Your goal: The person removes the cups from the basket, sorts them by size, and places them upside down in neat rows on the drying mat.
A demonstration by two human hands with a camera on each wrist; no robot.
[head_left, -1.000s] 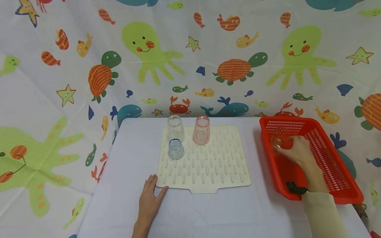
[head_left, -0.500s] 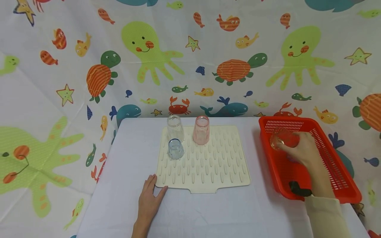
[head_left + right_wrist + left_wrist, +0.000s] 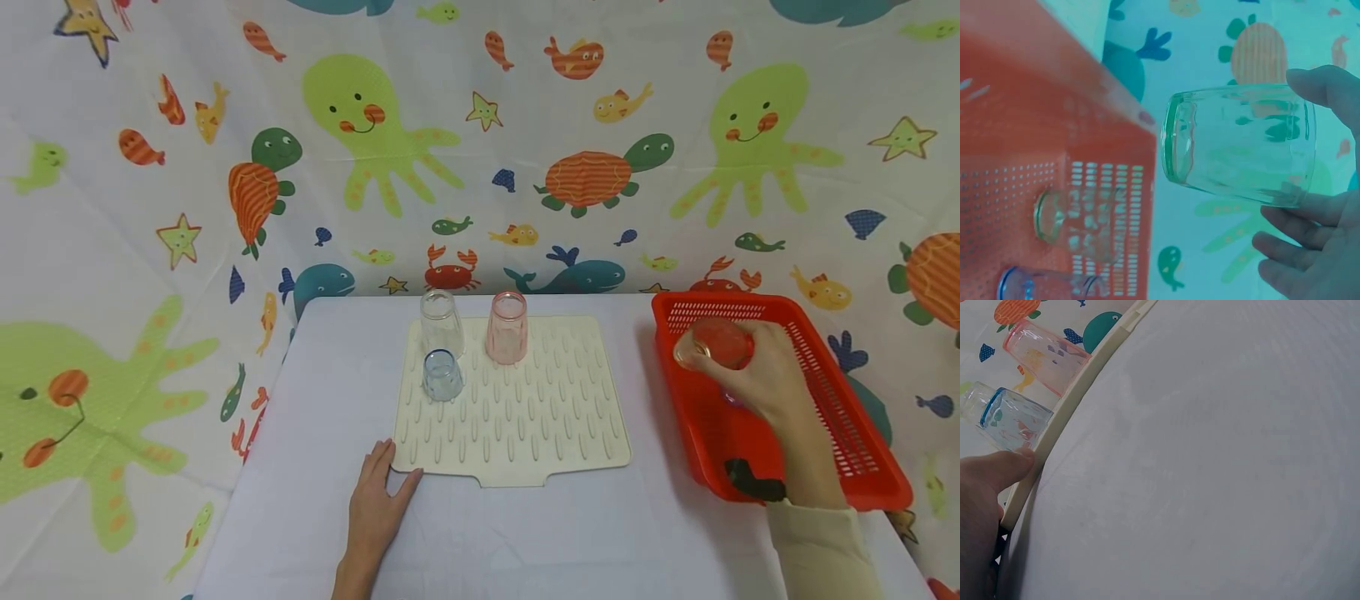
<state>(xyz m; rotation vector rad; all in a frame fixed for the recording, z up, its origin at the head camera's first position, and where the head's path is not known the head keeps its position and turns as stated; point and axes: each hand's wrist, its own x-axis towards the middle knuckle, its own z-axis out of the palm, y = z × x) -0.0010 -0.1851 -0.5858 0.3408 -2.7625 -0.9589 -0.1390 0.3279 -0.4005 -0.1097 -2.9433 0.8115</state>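
My right hand [image 3: 768,375] pinches a clear drinking glass [image 3: 1241,147] by one end, between thumb and fingers. In the head view this glass [image 3: 712,343] appears over the far part of the red basket [image 3: 825,400]. My left hand [image 3: 375,504] rests at the near left corner of the cream ridged drying tray [image 3: 555,417]. Its thumb [image 3: 1016,465] lies on the tray's edge. A tall clear glass [image 3: 442,325], a pink glass [image 3: 507,329] and a small blue glass [image 3: 443,377] stand on the left and back of the tray.
Inside the basket, the right wrist view shows another clear glass [image 3: 1079,222] and a blue-rimmed purplish glass [image 3: 1047,286]. A white cloth [image 3: 570,542] covers the table. Behind it hangs a curtain [image 3: 480,125] printed with sea animals.
My right hand has raised the clear glass from inside the basket and shifted slightly right and away. The left hand and the glasses on the tray have stayed in place.
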